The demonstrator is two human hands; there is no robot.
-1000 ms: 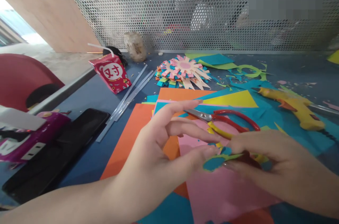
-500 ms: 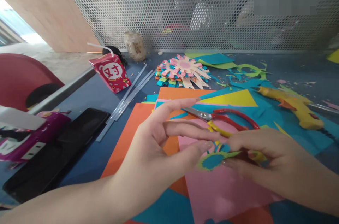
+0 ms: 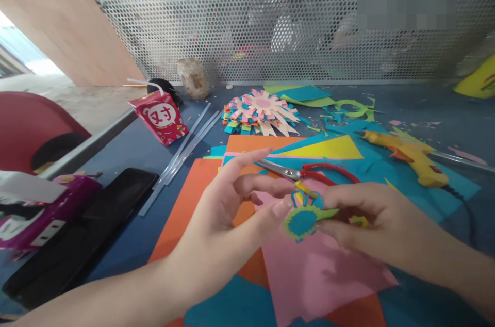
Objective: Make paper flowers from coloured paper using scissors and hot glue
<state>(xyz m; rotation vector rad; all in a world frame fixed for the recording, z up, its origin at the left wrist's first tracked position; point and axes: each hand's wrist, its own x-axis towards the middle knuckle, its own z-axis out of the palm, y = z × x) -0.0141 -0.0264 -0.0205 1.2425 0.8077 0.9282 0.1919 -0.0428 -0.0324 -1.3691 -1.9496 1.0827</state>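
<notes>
My right hand [image 3: 359, 218] pinches a small paper flower [image 3: 302, 223] by its green pointed tip. The flower has a blue round centre, a green fringed edge and thin blue loops with yellow along its top. Just left of it is my left hand [image 3: 232, 213], its fingers apart and curved; the thumb tip is close to the loops, and I cannot tell if it touches them. Under both hands lies a pink sheet [image 3: 309, 275] over orange sheets [image 3: 178, 218]. Scissors with red and yellow handles [image 3: 286, 169] lie behind the flower, partly hidden by my hands.
A yellow glue gun [image 3: 410, 157] lies at right on blue paper. Behind are stacked fringed paper flowers [image 3: 263, 108] and green scraps [image 3: 358, 108]. At left are clear glue sticks [image 3: 181, 154], a red drink carton [image 3: 162, 118], a jar [image 3: 193, 78] and a black phone [image 3: 85, 234].
My left thumb and fingers have drawn back a little from the flower and spread. The flower has turned to show more of its face and blue loops. The view has shifted slightly.
</notes>
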